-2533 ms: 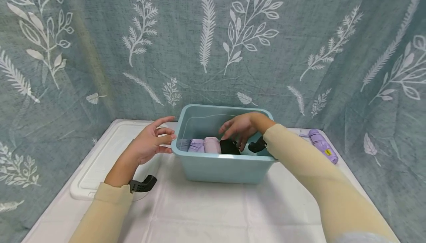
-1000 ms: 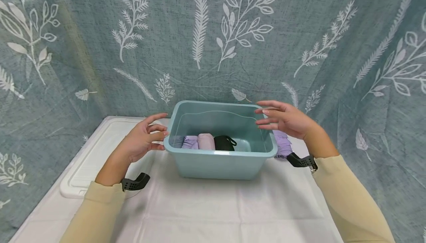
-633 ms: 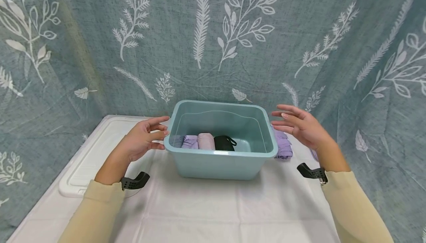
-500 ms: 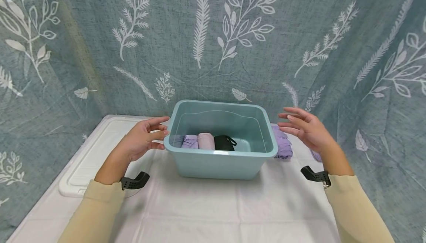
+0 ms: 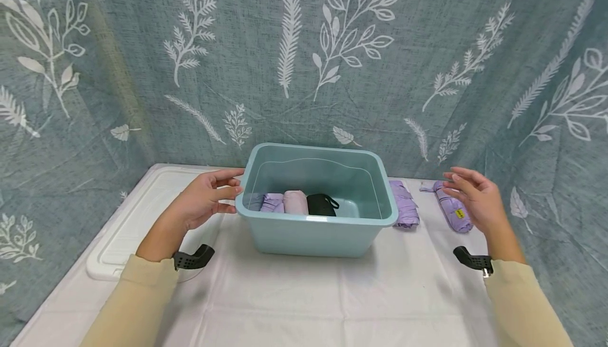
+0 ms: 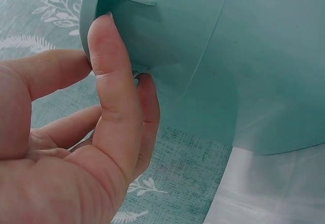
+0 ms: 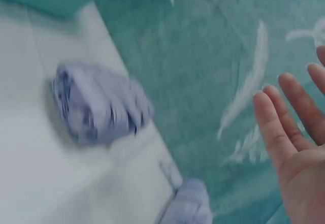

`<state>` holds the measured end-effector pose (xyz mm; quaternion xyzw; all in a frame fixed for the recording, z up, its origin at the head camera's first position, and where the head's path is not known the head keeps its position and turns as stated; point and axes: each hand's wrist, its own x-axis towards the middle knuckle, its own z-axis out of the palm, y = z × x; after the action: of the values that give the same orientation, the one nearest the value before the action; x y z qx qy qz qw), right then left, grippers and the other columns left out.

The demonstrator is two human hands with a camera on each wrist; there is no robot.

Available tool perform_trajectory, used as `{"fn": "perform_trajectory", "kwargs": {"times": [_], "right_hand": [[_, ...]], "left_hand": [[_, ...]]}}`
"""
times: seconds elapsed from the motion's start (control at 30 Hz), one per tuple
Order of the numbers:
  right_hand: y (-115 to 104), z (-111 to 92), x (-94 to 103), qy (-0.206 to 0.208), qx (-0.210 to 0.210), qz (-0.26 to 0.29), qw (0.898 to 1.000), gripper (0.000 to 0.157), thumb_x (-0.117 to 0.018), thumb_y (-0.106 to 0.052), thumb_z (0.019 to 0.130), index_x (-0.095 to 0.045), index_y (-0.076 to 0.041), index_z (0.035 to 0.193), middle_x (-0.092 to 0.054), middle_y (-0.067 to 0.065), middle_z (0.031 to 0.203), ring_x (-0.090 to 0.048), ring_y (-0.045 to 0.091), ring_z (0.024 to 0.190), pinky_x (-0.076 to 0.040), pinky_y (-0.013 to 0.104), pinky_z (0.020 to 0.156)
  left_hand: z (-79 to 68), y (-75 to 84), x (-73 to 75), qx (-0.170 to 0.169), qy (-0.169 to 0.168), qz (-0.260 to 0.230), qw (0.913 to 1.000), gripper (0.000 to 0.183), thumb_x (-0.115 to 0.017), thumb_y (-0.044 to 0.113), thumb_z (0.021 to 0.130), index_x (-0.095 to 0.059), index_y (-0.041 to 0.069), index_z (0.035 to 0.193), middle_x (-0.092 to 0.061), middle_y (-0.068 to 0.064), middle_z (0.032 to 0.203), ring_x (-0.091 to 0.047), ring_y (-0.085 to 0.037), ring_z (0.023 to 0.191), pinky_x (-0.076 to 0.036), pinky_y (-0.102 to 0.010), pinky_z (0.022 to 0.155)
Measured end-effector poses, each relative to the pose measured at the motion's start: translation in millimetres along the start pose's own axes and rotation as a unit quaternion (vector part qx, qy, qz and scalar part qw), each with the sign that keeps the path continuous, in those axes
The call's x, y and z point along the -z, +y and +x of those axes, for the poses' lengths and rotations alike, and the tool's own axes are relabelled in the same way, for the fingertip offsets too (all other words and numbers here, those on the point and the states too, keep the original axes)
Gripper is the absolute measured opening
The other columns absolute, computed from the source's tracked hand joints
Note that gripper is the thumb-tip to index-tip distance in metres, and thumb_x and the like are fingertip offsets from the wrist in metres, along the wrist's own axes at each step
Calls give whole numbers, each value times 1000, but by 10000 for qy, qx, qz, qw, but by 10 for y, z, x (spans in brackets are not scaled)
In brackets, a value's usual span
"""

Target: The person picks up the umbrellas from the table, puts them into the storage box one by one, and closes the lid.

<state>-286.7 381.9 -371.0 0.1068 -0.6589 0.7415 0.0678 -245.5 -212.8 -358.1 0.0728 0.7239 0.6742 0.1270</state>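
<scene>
My left hand (image 5: 206,198) is at the left end of a blue-green plastic bin (image 5: 313,238), its fingertips touching the outside just under the rim, as the left wrist view shows. Over the table's right side, my right hand (image 5: 482,204) hangs in the air with loose fingers, holding nothing. It overlaps the edge of a rolled purple bundle (image 5: 453,208) with a yellow label and a strap. Between that roll and the bin lies a ruffled purple bundle (image 7: 101,104). Inside the bin, a grey-blue, a purple (image 5: 273,203), a pink (image 5: 295,203) and a black roll (image 5: 320,205) sit in a row.
A white lid (image 5: 142,220) lies flat on the table left of the bin, partly behind the left forearm. White cloth (image 5: 285,294) covers the table. A patterned grey-green curtain (image 5: 266,62) hangs close behind the bin and along both sides.
My right hand has come out of the bin and moved right, towards the labelled purple roll. The ruffled purple bundle beside the bin has come into sight. My left hand stays at the rim.
</scene>
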Motion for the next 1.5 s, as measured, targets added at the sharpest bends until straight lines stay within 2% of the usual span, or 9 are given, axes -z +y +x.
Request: {"fn": "perform_trajectory", "kwargs": {"times": [0.37, 0.47, 0.6, 0.77, 0.93, 1.13, 1.23, 1.33, 1.5], "right_hand": [[235, 53, 421, 597, -413, -1696, 9828, 21, -66, -21, 101, -68, -13, 121, -73, -21, 101, -70, -4, 92, -58, 13, 80], [279, 69, 464, 725, -603, -2589, 9613, 40, -64, -31, 102, -64, -3, 131, -66, -30, 100, -65, -8, 92, -55, 9, 80], [324, 96, 494, 925, -970, -3698, 9194, 61, -60, -47, 102, -57, -1, 142, -55, -35, 100, -54, -13, 95, -48, 10, 81], [408, 121, 542, 964, -1280, -4323, 8874, 65, -59, -53, 100, -58, -4, 144, -66, -2, 126, -49, -8, 96, -46, 16, 79], [476, 126, 587, 928, -1390, -4485, 8780, 62, -56, -48, 103, -56, -2, 145, -55, 24, 143, -53, 9, 103, -46, 15, 72], [552, 205, 643, 840, -1976, -4279, 8780, 65, -53, -49, 104, -51, -4, 150, -41, 29, 156, -44, 40, 131, -48, 44, 96], [560, 259, 684, 528, -2472, -4220, 8706, 69, -52, -51, 104, -43, -6, 155, -26, 30, 164, -28, 50, 148, -34, 64, 114], [543, 299, 714, 146, -2945, -4122, 8620, 74, -52, -53, 103, -34, -9, 160, -11, 29, 168, -10, 54, 153, -19, 71, 120], [535, 345, 731, -150, -3193, -4051, 8566, 80, -59, -53, 100, -31, -10, 161, -4, 29, 168, -6, 54, 153, -17, 70, 121]], "left_hand": [[-2, 31, 27, 101, -101, -50, 9999, 66, -65, 9, 100, -35, 3, 159, -55, 0, 110, -69, -11, 87, -62, -29, 74], [-7, 35, 28, 114, -137, -76, 9998, 67, -66, 9, 100, -35, 3, 159, -56, 1, 109, -69, -10, 89, -62, -29, 75], [-5, 29, 36, 103, -174, -105, 9997, 68, -67, 9, 99, -35, 3, 159, -57, 2, 109, -69, -10, 90, -62, -29, 75], [-4, 25, 41, 91, -176, -168, 9997, 68, -67, 8, 99, -35, 3, 159, -56, 2, 110, -69, -9, 89, -62, -29, 75], [-6, 38, 46, 52, -272, -206, 9994, 70, -67, 8, 99, -32, 2, 160, -57, 1, 109, -69, -8, 89, -62, -29, 75], [-15, 50, 55, 50, -273, -172, 9995, 71, -67, 8, 100, -31, 2, 160, -57, 1, 110, -69, -9, 91, -62, -28, 75], [-19, 43, 59, 81, -251, -204, 9994, 71, -67, 7, 99, -31, 2, 160, -57, 1, 110, -69, -9, 91, -63, -28, 75], [-18, 35, 50, 79, -237, -231, 9994, 71, -68, 7, 99, -32, 3, 160, -57, 1, 110, -69, -10, 89, -62, -28, 75], [-8, 19, 35, 86, -161, -223, 9996, 69, -68, 6, 98, -35, 4, 159, -56, 0, 112, -69, -10, 88, -62, -28, 74]]}}
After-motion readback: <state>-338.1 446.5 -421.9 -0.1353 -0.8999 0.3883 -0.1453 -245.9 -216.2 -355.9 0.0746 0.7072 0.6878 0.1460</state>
